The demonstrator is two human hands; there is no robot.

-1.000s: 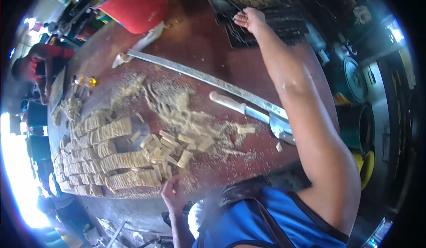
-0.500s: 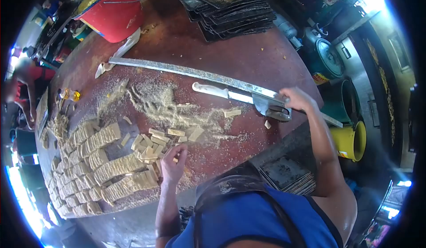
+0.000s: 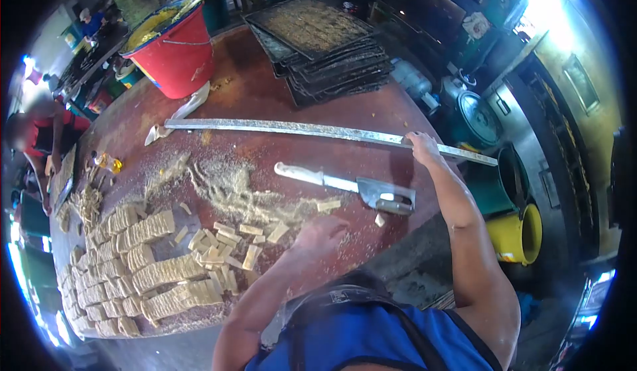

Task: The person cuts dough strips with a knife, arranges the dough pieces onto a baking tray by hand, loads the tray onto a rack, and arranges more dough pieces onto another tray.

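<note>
Head view: metal bar (image 3: 292, 128) across red table (image 3: 239, 99), beyond knife (image 3: 298, 172); long axis left-right, right end dipping slightly, past table edge. Right hand (image 3: 423, 147) gripping bar near that end, fingers wrapped. Left hand (image 3: 323, 233) blurred near cut pieces (image 3: 252, 258), finger spread can't tell.

From my station I see a reddish-brown table (image 3: 265, 99) and a silver-grey bar (image 3: 285, 127) flecked with paler specks. The knife (image 3: 320, 177) has a white handle (image 3: 296, 172); the cleaver (image 3: 381, 190) is silvery, its grip (image 3: 396, 207) dark. At eight o'clock I get pale tan slices (image 3: 169, 275), their rows striped with ridges. Near ten the bucket (image 3: 176, 59) is red, its filling (image 3: 149, 32) yellow; at twelve come black trays (image 3: 338, 70), the uppermost blotched brown. Three o'clock gives me a green bin (image 3: 483, 186) and, a little past it, a yellow pail (image 3: 501, 234); toward five I read a blue shirt (image 3: 345, 338) with black straps (image 3: 419, 338).
</note>
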